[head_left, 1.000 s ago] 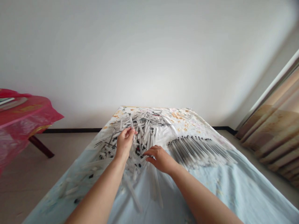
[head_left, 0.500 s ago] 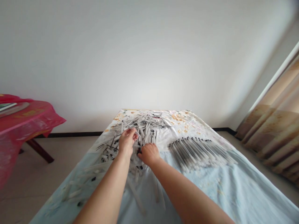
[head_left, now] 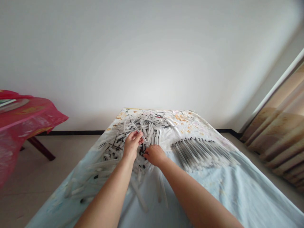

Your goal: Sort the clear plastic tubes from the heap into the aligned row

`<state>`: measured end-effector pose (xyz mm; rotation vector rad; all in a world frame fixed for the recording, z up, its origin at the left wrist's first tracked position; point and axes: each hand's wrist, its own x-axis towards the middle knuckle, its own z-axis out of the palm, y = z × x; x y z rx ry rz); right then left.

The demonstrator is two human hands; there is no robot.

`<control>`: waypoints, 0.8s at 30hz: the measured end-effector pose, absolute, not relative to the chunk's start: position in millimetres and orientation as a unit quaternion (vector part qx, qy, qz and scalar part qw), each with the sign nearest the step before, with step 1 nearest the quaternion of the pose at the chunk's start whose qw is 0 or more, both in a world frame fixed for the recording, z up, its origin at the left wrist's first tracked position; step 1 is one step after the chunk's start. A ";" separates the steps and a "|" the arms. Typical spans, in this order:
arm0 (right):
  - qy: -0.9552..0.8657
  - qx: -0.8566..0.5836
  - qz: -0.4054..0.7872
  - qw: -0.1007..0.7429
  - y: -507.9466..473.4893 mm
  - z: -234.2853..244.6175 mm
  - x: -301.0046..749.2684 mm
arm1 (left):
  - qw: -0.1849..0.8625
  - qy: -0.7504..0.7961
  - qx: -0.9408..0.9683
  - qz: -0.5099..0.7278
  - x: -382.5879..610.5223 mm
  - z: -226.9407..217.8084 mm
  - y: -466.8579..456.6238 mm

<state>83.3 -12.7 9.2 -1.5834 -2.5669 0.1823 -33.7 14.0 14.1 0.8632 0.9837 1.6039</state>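
My left hand [head_left: 132,144] is closed round a translucent white pen barrel [head_left: 136,127], which slants up and to the left out of the fingers. Just right of it, my right hand [head_left: 155,154] is low over the pile with its fingers curled together; whatever they may hold is hidden. Small black pen caps [head_left: 143,148] lie close to its fingertips. Both hands are over a loose heap of pen parts [head_left: 149,122], made of white barrels and thin dark refills. Some barrels [head_left: 139,196] lie nearer me, between my forearms.
To the right, a neat row of assembled-looking pens [head_left: 204,153] lies side by side on the cloth-covered table [head_left: 237,190]. More barrels [head_left: 78,190] are scattered at the left. A red-covered table [head_left: 35,114] stands to the left, a curtain [head_left: 280,133] hangs at the right, and a wall [head_left: 152,63] is behind.
My left hand has shifted slightly right and down, still holding the barrel, now tilted more steeply. My right hand has moved a little right, its fingers drawn closer together.
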 end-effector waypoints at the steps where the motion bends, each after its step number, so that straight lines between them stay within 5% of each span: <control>1: -0.852 -0.518 0.068 0.048 -12.6 10.8 86.7 | 0.507 0.412 0.358 0.667 -35.0 15.2 14.1; 12: -0.856 -0.491 0.109 0.121 -20.2 15.7 88.6 | 0.498 0.410 0.348 0.680 -36.0 21.7 12.2; 24: -0.876 -0.463 0.131 0.026 -37.6 23.9 126.6 | 0.510 0.414 0.377 0.653 -28.9 23.4 8.7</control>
